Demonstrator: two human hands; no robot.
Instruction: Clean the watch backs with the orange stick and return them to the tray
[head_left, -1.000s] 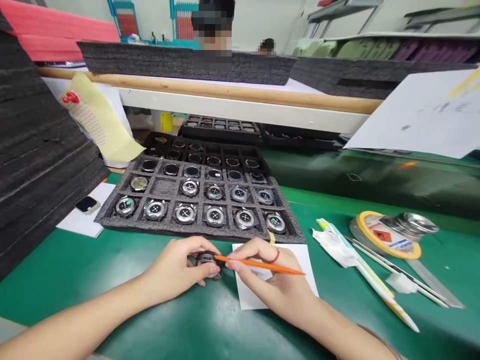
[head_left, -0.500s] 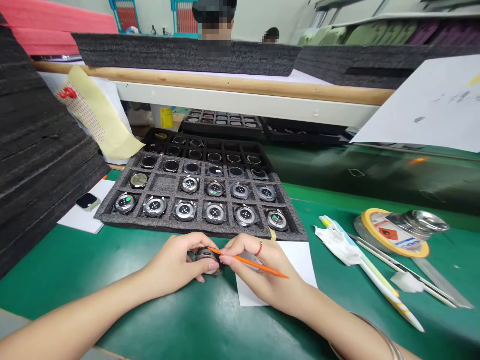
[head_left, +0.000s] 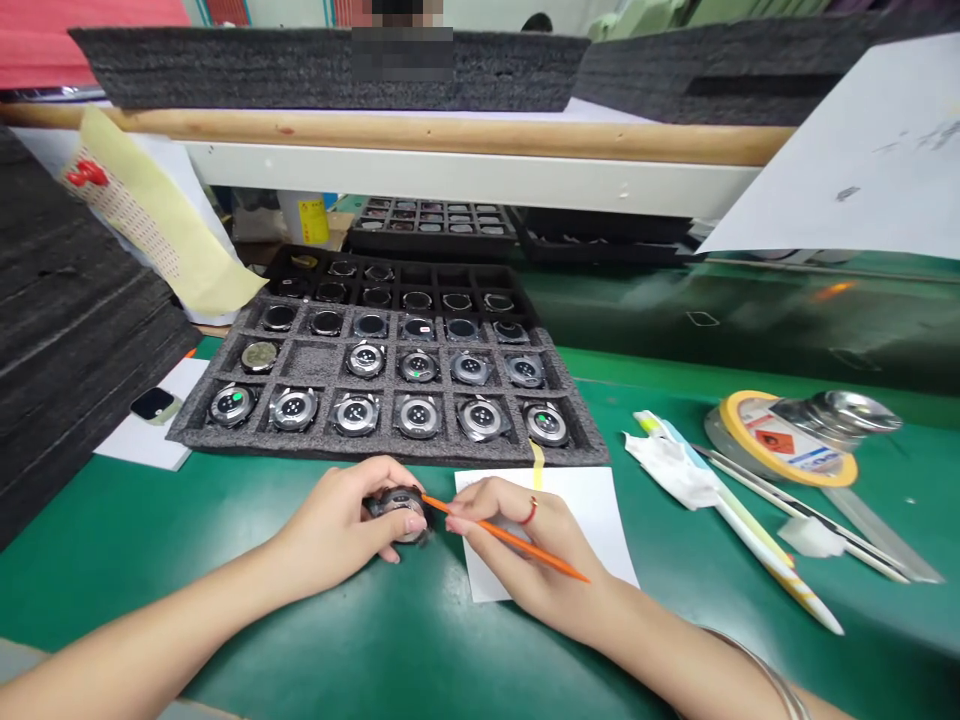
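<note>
My left hand (head_left: 352, 525) is closed round a dark round watch case (head_left: 406, 498), its thumb lying across the face turned up. Pinched in my right hand (head_left: 517, 535) is a thin orange stick (head_left: 544, 557), one end of which reaches the right edge of the watch case. Whether that tip touches the case or stops just short, I cannot tell. Beneath my right hand lies a sheet of white paper (head_left: 589, 530). Beyond both hands is a grey foam tray (head_left: 319, 360) with several watch cases in its compartments, some showing silver-ringed sensor backs.
To the right lie a white and yellow pen-like tool (head_left: 776, 565), crumpled white wipes (head_left: 679, 475), tweezers (head_left: 874, 565) and a metal-topped container (head_left: 840, 420) with a yellow tape roll (head_left: 847, 470). A square watch (head_left: 154, 405) rests on paper at left. Stacked black foam (head_left: 75, 320) borders the left side.
The view has tilted down and shifted slightly. The orange stick's tip has drawn back from over the watch case to its right edge, and my right hand sits a little farther from my left.
</note>
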